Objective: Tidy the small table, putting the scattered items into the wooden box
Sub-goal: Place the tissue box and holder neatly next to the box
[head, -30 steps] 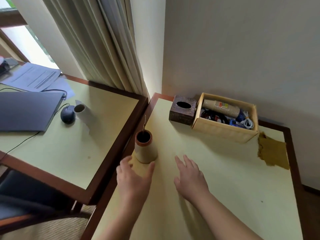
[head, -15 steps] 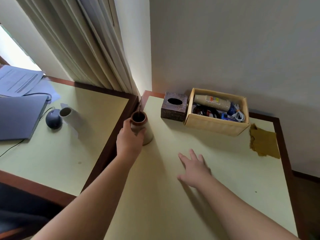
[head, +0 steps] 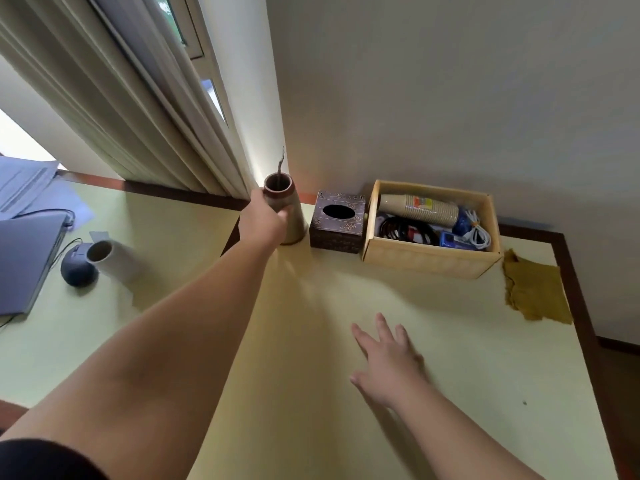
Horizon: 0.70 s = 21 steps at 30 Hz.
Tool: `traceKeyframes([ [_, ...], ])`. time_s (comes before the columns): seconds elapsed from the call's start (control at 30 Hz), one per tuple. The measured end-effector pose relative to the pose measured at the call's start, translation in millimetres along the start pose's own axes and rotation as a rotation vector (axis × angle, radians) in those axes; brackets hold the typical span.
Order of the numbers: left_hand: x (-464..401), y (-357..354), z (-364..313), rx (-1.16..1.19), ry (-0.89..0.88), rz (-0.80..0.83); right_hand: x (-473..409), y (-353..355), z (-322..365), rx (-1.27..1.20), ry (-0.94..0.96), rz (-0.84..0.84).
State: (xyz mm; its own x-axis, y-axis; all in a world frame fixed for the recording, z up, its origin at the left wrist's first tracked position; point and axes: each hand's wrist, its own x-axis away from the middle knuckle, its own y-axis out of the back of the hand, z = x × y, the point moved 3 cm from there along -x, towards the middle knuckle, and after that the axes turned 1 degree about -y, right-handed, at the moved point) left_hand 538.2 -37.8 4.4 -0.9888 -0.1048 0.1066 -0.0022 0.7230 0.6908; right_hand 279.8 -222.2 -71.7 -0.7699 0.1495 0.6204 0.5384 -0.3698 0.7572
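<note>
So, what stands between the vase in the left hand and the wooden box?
In the head view, only the dark tissue box stands between the vase and the wooden box.

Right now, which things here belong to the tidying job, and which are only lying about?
Belong to the job:
- wooden box, already holding cups and cables
- vase, gripped by the left hand
- small table, under the open right hand

Only lying about:
- tissue box
- yellow cloth
- laptop, mouse, white cup on the other table
</note>
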Motion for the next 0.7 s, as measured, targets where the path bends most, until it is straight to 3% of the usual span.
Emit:
traceKeyframes([
  [0.33, -24, -10, -21, 0.054, 0.070, 0.033, -2, -2, 0, -0.008, 0.004, 0.020],
  [0.43, -1, -18, -13, 0.059, 0.170, 0.045, -2, 6, -1, 0.003, 0.016, 0.036],
  [0.5, 26, -29, -6, -0.026, 0.093, 0.043, -3, 20, -6, -0.046, 0.030, -0.008],
  [0.6, 67, -46, -4, -0.254, -0.230, 0.110, -4, 54, -24, -0.112, 0.072, -0.329],
  [0.7, 78, -56, -7, -0.499, -0.398, 0.235, 0, 96, -56, -0.280, -0.007, -0.763],
])
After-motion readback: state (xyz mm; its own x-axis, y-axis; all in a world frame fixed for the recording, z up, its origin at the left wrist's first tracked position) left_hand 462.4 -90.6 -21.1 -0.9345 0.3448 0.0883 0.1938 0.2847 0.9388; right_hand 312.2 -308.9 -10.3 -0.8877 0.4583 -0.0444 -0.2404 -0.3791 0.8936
